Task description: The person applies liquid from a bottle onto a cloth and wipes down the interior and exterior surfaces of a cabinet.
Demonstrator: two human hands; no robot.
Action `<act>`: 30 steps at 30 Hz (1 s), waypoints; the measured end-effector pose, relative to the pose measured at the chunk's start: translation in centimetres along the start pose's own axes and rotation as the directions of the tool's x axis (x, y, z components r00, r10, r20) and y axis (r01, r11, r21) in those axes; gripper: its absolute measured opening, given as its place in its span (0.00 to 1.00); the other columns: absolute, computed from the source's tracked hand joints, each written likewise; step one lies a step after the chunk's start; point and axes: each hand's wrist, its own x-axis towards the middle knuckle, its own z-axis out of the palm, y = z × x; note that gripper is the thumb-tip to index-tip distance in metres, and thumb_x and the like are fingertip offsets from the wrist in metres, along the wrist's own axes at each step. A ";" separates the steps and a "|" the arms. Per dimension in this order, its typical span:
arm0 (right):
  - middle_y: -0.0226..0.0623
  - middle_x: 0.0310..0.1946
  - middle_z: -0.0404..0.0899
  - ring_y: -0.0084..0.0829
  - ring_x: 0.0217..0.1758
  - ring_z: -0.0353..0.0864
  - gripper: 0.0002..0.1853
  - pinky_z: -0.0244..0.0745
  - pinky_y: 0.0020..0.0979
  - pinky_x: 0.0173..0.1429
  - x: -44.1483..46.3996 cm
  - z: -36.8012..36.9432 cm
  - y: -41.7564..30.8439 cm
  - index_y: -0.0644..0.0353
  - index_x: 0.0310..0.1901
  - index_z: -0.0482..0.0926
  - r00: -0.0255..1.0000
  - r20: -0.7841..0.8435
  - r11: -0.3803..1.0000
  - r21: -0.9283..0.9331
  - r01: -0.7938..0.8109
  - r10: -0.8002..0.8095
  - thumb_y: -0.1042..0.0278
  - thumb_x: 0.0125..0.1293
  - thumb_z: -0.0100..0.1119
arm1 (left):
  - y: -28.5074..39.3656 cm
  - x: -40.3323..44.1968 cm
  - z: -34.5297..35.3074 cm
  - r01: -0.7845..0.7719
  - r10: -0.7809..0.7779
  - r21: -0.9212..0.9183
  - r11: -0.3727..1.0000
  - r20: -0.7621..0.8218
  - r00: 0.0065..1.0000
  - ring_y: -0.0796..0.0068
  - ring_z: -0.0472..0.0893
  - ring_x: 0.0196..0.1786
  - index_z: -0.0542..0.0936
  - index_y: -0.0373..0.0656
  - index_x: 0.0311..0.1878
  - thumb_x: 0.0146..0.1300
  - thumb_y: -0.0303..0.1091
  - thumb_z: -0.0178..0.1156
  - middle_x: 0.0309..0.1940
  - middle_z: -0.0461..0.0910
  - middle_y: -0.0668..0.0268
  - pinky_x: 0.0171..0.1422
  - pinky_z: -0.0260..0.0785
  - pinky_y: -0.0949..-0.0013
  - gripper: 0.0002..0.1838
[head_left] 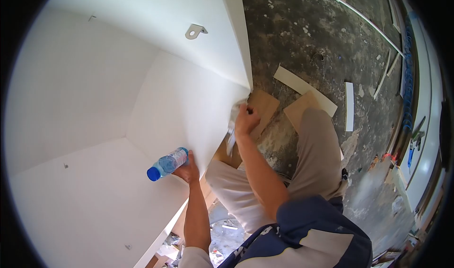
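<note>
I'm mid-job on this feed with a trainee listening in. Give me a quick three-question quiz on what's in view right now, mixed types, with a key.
1. Multiple choice: what does the left hand hold?
A) a hammer
B) a plastic bottle
C) a paintbrush

2. True or false: the metal bracket lies loose on the floor.

3. Fill the gap: the cap on the bottle is ____ in colour.

Key:
1. B, the plastic bottle.
2. False; the metal bracket is on the white panel.
3. Blue.
</note>
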 end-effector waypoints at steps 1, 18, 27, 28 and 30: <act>0.44 0.29 0.83 0.35 0.32 0.78 0.13 0.76 0.39 0.42 1.9 0.6 -0.4 0.69 0.33 0.80 1.000 0.000 0.999 0.035 -0.023 0.023 0.65 0.61 0.66 | 0.5 -0.1 0.2 0.000 -0.002 -0.048 0.999 -0.050 0.999 0.45 0.60 0.72 0.61 0.30 0.72 0.53 0.41 0.79 0.69 0.63 0.44 0.80 0.47 0.45 0.49; 0.43 0.25 0.81 0.35 0.29 0.79 0.13 0.76 0.40 0.40 -2.9 -1.7 2.0 0.69 0.29 0.80 0.987 0.158 0.998 -0.035 0.049 -0.043 0.65 0.60 0.66 | -1.1 0.1 0.5 -0.031 0.031 0.014 0.999 -0.037 0.999 0.46 0.60 0.70 0.64 0.30 0.70 0.55 0.50 0.76 0.70 0.63 0.43 0.78 0.45 0.44 0.48; 0.43 0.25 0.82 0.38 0.29 0.79 0.10 0.76 0.41 0.40 -2.6 -1.1 2.2 0.67 0.29 0.79 0.992 0.113 0.995 -0.081 0.061 -0.052 0.68 0.60 0.65 | -1.3 -0.2 0.3 -0.037 0.041 0.046 0.998 -0.087 0.995 0.46 0.60 0.71 0.65 0.32 0.70 0.56 0.52 0.76 0.69 0.67 0.46 0.78 0.45 0.44 0.47; 0.43 0.25 0.82 0.38 0.29 0.79 0.10 0.76 0.41 0.40 -2.2 -0.8 1.6 0.67 0.29 0.79 0.993 0.107 0.996 -0.071 0.062 -0.055 0.68 0.60 0.65 | -1.2 0.1 0.1 -0.047 0.048 0.047 0.998 -0.042 0.998 0.45 0.60 0.71 0.65 0.32 0.70 0.56 0.52 0.76 0.69 0.67 0.46 0.78 0.45 0.44 0.47; 0.44 0.25 0.82 0.37 0.29 0.78 0.11 0.75 0.41 0.39 -1.4 -1.0 1.0 0.67 0.28 0.79 0.991 0.113 0.995 -0.061 0.085 -0.078 0.67 0.59 0.66 | -1.5 0.3 -0.1 -0.056 0.056 0.056 0.997 0.012 0.998 0.45 0.59 0.71 0.66 0.32 0.70 0.56 0.52 0.75 0.69 0.67 0.46 0.78 0.45 0.44 0.47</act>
